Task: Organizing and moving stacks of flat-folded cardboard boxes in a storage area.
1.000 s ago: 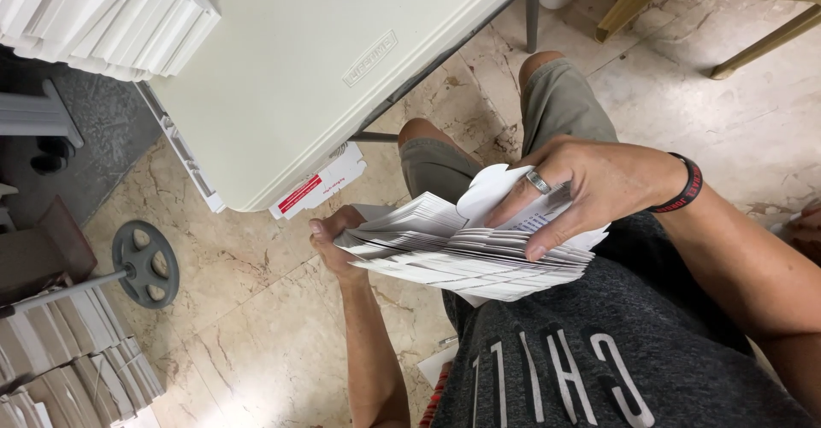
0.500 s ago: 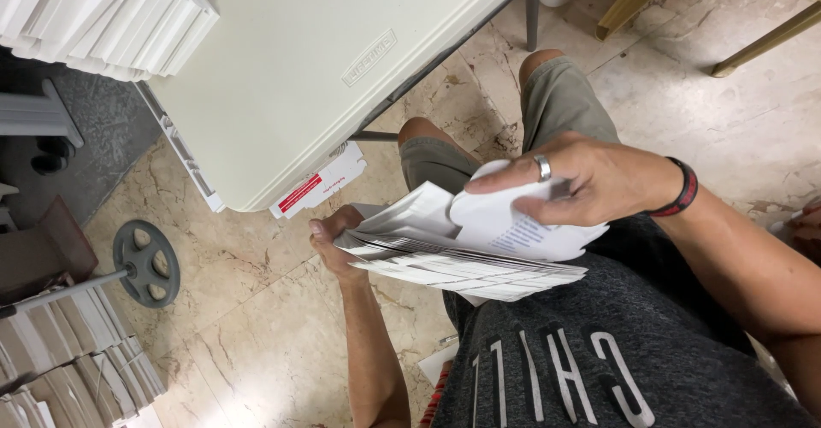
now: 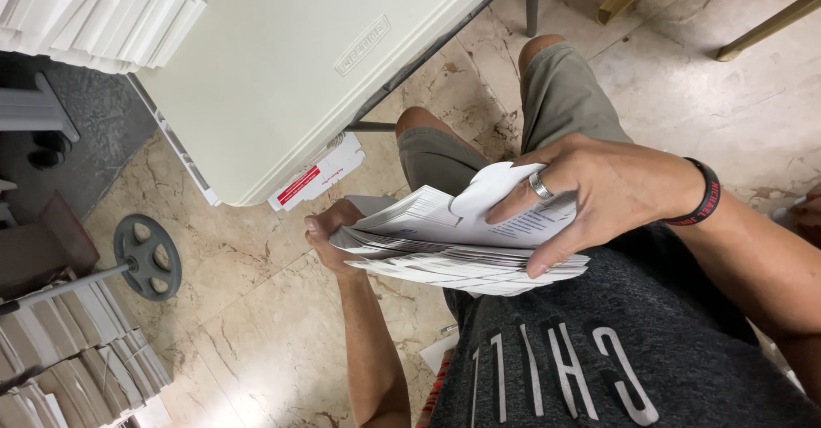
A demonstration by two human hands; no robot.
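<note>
A thick, fanned stack of flat white printed card sheets (image 3: 445,253) rests over my lap. My left hand (image 3: 329,236) grips the stack's left end from below, fingers curled around its edge. My right hand (image 3: 590,193), with a ring and a dark wristband, lies on top of the stack at its right end; its fingers pinch the top sheet (image 3: 487,193), whose rounded flap curls upward.
A cream folding table (image 3: 282,69) stands ahead, with rows of stacked white flats (image 3: 94,9) on its far left. A red-and-white flat carton (image 3: 316,176) lies under the table edge. More stacked flats (image 3: 68,360) and a grey stand base (image 3: 147,255) sit on the marble floor. Chair legs (image 3: 761,26) at upper right.
My right hand has slid over the top sheet and lifted its rounded flap higher. The stack has squared up slightly. The left hand has stayed put.
</note>
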